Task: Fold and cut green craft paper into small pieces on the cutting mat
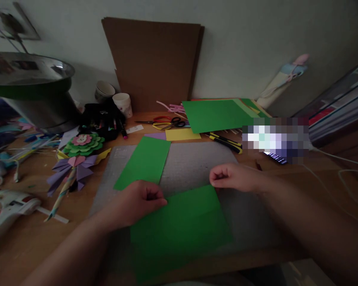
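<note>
Pale wall at the back, brown board (pixel 155 63) propped against it, and out front a wooden table (pixel 250 258) with a grey cutting mat (pixel 193 159) on it. Here is the action: a green sheet (pixel 181 226) sits low over the mat, right in front of the person, and both hands are on it! The left hand (pixel 140 200) has thumb and forefinger brought together at the far edge, towards its left end, the sheet spreading out below the fingertips. Across to the right hand (pixel 229 176), fingers curled in, a tight pinch at the far right corner, with the sheet lying below and to the left of those fingertips. Near its lower end the paper blurs into shadow (a faint line crosses the middle, fold or not, no telling). Just beyond the left hand, a second green piece (pixel 146 163) lies slantwise on the mat, and over on the left rests a glue gun (pixel 16 206), with a paper flower (pixel 82 143) behind it
</note>
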Demonstrator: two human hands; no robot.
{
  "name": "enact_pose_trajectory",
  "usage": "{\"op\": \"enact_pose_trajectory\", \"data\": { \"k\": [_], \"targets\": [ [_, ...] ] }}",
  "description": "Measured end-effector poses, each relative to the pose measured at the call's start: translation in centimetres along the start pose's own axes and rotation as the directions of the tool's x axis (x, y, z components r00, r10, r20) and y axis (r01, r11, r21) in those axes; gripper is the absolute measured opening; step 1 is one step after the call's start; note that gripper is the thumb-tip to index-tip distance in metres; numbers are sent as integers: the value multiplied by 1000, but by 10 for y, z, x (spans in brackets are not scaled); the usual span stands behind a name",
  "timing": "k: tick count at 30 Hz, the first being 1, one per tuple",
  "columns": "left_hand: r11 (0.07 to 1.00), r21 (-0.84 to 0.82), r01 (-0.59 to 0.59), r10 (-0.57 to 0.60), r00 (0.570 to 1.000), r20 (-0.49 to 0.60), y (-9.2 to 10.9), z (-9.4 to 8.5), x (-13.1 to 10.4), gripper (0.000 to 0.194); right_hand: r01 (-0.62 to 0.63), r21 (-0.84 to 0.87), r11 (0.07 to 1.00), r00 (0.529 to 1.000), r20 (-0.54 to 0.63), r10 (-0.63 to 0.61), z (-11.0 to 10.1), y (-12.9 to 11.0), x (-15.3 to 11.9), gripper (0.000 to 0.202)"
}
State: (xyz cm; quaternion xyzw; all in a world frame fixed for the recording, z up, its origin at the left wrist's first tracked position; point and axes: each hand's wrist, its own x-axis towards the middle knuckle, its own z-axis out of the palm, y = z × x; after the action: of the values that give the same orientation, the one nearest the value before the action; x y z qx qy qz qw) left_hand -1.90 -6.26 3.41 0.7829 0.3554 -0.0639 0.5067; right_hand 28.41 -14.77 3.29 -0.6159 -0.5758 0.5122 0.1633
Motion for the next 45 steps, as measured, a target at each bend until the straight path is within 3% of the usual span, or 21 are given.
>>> {"op": "enact_pose_trajectory", "data": {
  "k": [3,5,9,14,19,23,27,37,42,45],
  "targets": [
    [999,-22,-33,32,998,-45,2,-1,0,30,15,73,997,978,-211,1,-5,-5,-1,21],
    [998,-29,-49,47,995,-85,3,-3,0,31,63,148,987,963,-268,-21,0,-12,1,25],
    [999,36,-40,45,988,-147,3,-8,2,30,82,175,981,984,-173,-51,23,-17,11,25],
    [967,253,-22,86,965,-246,6,-1,3,19,80,95,992,979,-197,-60,43,-6,22,21],
    [927,344,-147,212,964,-158,34,18,14,18,145,11,989,968,-208,-139,51,-8,17,17],
    [911,329,-247,304,943,-134,53,28,29,15,227,-20,974,954,-199,-226,54,-15,10,8],
    [912,306,-275,330,932,-149,61,31,42,8,270,21,963,941,-219,-259,55,-16,9,6],
    [972,132,-196,216,962,-167,44,22,38,8,238,318,918,936,-328,-129,37,-3,14,25],
    [972,93,-215,229,957,-179,52,28,43,8,213,287,934,959,-246,-143,51,-12,13,24],
    [973,72,-220,230,954,-191,58,31,48,10,192,245,950,947,-299,-115,55,-15,12,23]
  ]
}}
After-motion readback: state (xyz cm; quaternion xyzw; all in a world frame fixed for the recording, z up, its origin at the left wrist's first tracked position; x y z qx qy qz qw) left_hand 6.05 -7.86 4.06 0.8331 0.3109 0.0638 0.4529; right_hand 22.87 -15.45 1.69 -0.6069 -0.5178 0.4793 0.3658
